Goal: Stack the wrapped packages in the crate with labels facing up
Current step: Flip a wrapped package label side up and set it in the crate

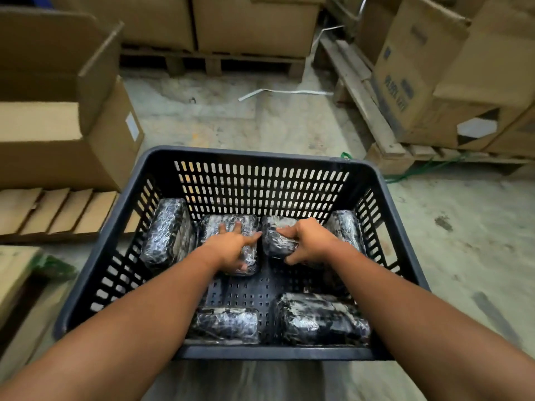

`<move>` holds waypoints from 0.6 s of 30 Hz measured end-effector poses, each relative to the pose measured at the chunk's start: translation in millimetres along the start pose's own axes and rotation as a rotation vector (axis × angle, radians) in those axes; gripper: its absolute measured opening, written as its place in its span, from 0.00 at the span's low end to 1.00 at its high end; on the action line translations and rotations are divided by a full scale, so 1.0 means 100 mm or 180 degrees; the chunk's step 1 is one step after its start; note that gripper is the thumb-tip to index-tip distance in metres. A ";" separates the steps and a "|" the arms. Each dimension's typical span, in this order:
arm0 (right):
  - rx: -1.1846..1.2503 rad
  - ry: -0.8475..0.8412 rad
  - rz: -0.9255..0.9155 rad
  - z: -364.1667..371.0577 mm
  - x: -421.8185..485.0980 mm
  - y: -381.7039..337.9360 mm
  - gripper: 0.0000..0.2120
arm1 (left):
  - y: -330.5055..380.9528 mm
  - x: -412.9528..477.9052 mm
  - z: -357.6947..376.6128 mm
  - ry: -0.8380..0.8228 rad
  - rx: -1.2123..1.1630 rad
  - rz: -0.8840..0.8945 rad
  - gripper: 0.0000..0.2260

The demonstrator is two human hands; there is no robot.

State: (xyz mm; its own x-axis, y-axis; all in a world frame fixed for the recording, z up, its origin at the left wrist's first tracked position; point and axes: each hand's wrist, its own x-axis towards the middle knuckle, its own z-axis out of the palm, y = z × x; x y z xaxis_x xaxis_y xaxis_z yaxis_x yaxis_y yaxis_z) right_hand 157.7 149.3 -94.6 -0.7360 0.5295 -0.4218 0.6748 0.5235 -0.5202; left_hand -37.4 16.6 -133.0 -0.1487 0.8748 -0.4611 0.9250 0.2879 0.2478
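A dark slatted plastic crate (254, 154) sits on the floor in front of me. Several dark packages wrapped in clear film lie on its bottom. Along the far wall stand a left package (166, 230), a middle-left package (252, 224), a middle-right package (276, 241) and a right package (346, 227). Two more lie at the near wall, one at centre (227, 324) and one at right (321, 318). My left hand (230, 246) lies flat, fingers spread, on the middle-left package. My right hand (307, 241) grips the middle-right package. No labels can be made out.
An open cardboard box (72, 134) stands on a wooden pallet at the left. More boxes on pallets line the back (252, 24) and the right (434, 70). White strapping (283, 92) lies on the concrete floor beyond the crate.
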 end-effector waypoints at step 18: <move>0.1797 0.0758 -0.0527 -1.17 -0.58 -0.14 0.40 | 0.45 -0.27 -0.81 0.1123 -0.2939 0.1087 0.19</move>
State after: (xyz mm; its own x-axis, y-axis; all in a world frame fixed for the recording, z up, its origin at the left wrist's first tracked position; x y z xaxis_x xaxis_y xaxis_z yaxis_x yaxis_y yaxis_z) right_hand 197.9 189.5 24.4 -0.7520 0.6397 -0.1591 0.3724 0.2131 -0.9033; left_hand -20.4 37.7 -40.4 -0.1607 0.9870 -0.0060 0.3323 0.0599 0.9413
